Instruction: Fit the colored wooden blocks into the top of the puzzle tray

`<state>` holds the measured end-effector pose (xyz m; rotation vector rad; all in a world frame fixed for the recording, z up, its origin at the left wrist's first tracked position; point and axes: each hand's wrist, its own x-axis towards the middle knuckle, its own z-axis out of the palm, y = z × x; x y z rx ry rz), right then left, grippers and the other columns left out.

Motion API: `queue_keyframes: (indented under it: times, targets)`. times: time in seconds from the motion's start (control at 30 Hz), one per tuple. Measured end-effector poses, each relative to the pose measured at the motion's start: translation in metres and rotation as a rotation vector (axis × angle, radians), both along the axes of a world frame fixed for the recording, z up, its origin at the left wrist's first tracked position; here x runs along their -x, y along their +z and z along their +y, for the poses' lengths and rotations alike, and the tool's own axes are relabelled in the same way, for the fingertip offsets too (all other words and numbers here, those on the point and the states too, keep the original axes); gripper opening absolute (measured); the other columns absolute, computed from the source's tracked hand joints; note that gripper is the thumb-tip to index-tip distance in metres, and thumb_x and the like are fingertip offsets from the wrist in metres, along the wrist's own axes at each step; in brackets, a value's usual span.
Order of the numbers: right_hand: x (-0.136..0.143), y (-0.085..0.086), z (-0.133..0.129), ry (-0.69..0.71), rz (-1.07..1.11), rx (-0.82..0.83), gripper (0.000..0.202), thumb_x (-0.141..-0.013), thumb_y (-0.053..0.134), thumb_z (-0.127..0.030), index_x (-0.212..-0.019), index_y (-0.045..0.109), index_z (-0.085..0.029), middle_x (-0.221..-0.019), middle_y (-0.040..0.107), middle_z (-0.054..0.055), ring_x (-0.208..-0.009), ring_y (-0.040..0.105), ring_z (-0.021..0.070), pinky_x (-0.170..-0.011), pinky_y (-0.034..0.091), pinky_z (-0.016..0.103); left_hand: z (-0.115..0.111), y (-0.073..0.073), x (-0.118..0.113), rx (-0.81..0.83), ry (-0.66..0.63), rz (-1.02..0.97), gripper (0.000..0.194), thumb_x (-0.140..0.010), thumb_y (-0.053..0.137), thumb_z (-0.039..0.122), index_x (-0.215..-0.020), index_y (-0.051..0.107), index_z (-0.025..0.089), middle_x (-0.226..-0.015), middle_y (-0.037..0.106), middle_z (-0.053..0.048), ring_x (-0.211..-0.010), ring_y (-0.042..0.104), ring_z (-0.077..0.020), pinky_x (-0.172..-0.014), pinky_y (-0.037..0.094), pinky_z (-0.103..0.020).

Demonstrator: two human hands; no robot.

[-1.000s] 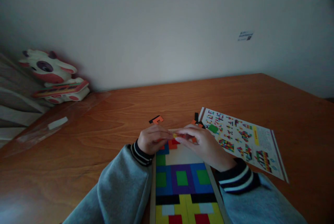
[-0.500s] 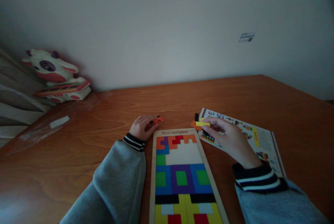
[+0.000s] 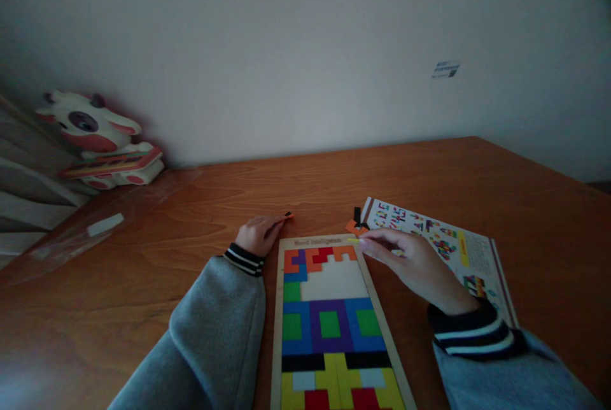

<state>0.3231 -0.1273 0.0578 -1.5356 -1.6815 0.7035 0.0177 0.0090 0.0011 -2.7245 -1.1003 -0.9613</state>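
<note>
A wooden puzzle board [image 3: 312, 242] lies in front of me, filled with coloured pieces except for a pale bare patch in its upper part. Just over the board's top right corner, my right hand [image 3: 413, 260] pinches a yellow puzzle piece [image 3: 353, 240], seen nearly edge-on. My left hand [image 3: 256, 235] is beyond the board's top left corner, its fingers closed on an orange puzzle piece [image 3: 287, 216]; something black shows beside it. Loose orange [image 3: 354, 228] and black [image 3: 357, 214] pieces lie on the table near the right fingertips.
A printed pattern sheet [image 3: 477, 246] lies to the right, partly under my right hand. At the far left stand a cow-shaped toy keyboard [image 3: 105, 142] and a clear plastic wrapper [image 3: 67, 244] with a white label. A wall [image 3: 286, 47] rises behind the table.
My right hand has moved left and down with the yellow piece, from above the loose pieces to the board's corner. The orange piece in my left hand has tilted to a thinner profile.
</note>
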Motion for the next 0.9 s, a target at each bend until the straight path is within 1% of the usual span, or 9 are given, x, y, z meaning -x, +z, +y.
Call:
queue_keyframes:
  times: [0.1, 0.17, 0.27, 0.37, 0.53, 0.63, 0.7, 0.8, 0.9]
  targets:
    - [-0.004, -0.003, 0.002, -0.116, 0.004, -0.05, 0.029, -0.089, 0.053, -0.045, -0.097, 0.07, -0.023, -0.097, 0.074, 0.006, -0.092, 0.068, 0.0242, -0.079, 0.054, 0.036, -0.003, 0.002, -0.001, -0.048, 0.043, -0.016, 0.024, -0.091, 0.05, 0.027, -0.109, 0.066, 0.022, -0.095, 0.075, -0.004, -0.078, 0.072, -0.0174, -0.073, 0.059, -0.027]
    - [-0.006, -0.007, 0.005, -0.16, 0.018, -0.074, 0.03, -0.088, 0.055, -0.046, -0.098, 0.069, -0.021, -0.096, 0.074, 0.007, -0.09, 0.068, 0.0239, -0.079, 0.054, 0.036, -0.007, 0.005, -0.003, -0.054, 0.026, -0.059, 0.022, -0.09, 0.053, 0.025, -0.107, 0.067, 0.021, -0.095, 0.075, -0.004, -0.078, 0.071, -0.0172, -0.074, 0.059, -0.027]
    - [-0.007, -0.012, 0.009, -0.162, 0.05, -0.084, 0.03, -0.086, 0.058, -0.045, -0.099, 0.068, -0.021, -0.099, 0.073, 0.006, -0.087, 0.067, 0.0219, -0.078, 0.053, 0.035, -0.018, 0.011, -0.012, -0.014, -0.112, -0.173, 0.018, -0.088, 0.057, 0.021, -0.102, 0.068, 0.021, -0.098, 0.074, -0.004, -0.086, 0.07, -0.0161, -0.08, 0.058, -0.027]
    - [-0.003, -0.013, 0.011, -0.129, 0.097, -0.069, 0.03, -0.086, 0.058, -0.044, -0.102, 0.067, -0.021, -0.097, 0.072, 0.006, -0.084, 0.067, 0.0201, -0.076, 0.053, 0.034, -0.035, 0.019, -0.025, 0.065, -0.281, -0.267, 0.016, -0.085, 0.06, 0.015, -0.097, 0.07, 0.02, -0.095, 0.074, -0.005, -0.088, 0.069, -0.015, -0.081, 0.058, -0.027]
    - [0.005, -0.007, 0.01, -0.034, 0.186, -0.008, 0.029, -0.085, 0.059, -0.043, -0.102, 0.067, -0.021, -0.099, 0.071, 0.006, -0.087, 0.066, 0.0201, -0.08, 0.053, 0.036, -0.054, 0.025, -0.042, 0.279, -0.458, -0.361, 0.015, -0.084, 0.062, 0.014, -0.091, 0.073, 0.02, -0.101, 0.071, -0.008, -0.092, 0.068, -0.0169, -0.083, 0.058, -0.031]
    - [0.013, -0.003, 0.008, 0.058, 0.244, 0.034, 0.023, -0.086, 0.059, -0.039, -0.098, 0.066, -0.021, -0.096, 0.071, 0.005, -0.087, 0.066, 0.0185, -0.078, 0.053, 0.034, -0.058, 0.025, -0.045, 0.438, -0.535, -0.404, 0.01, -0.082, 0.066, 0.016, -0.085, 0.075, 0.02, -0.123, 0.063, -0.011, -0.109, 0.063, -0.0229, -0.09, 0.056, -0.038]
    - [0.023, -0.001, 0.007, 0.138, 0.289, 0.07, 0.02, -0.085, 0.061, -0.036, -0.097, 0.066, -0.021, -0.094, 0.071, 0.004, -0.085, 0.066, 0.0169, -0.076, 0.053, 0.031, -0.059, 0.023, -0.047, 0.582, -0.581, -0.454, 0.008, -0.081, 0.069, 0.018, -0.085, 0.075, 0.019, -0.132, 0.058, -0.012, -0.115, 0.061, -0.0256, -0.095, 0.054, -0.042]
    - [0.038, 0.003, 0.006, 0.241, 0.314, 0.098, 0.016, -0.084, 0.062, -0.033, -0.093, 0.068, -0.02, -0.092, 0.072, 0.004, -0.084, 0.066, 0.0164, -0.076, 0.054, 0.031, -0.062, 0.024, -0.049, 0.755, -0.617, -0.565, 0.008, -0.081, 0.07, 0.02, -0.087, 0.075, 0.018, -0.123, 0.065, -0.012, -0.107, 0.066, -0.025, -0.094, 0.055, -0.042]
    - [0.045, 0.003, 0.008, 0.253, 0.33, 0.096, 0.017, -0.085, 0.061, -0.033, -0.091, 0.07, -0.02, -0.094, 0.072, 0.005, -0.089, 0.067, 0.0181, -0.083, 0.053, 0.034, -0.064, 0.027, -0.05, 0.857, -0.63, -0.655, 0.01, -0.08, 0.072, 0.02, -0.088, 0.076, 0.017, -0.113, 0.069, -0.012, -0.103, 0.068, -0.0251, -0.092, 0.056, -0.042]
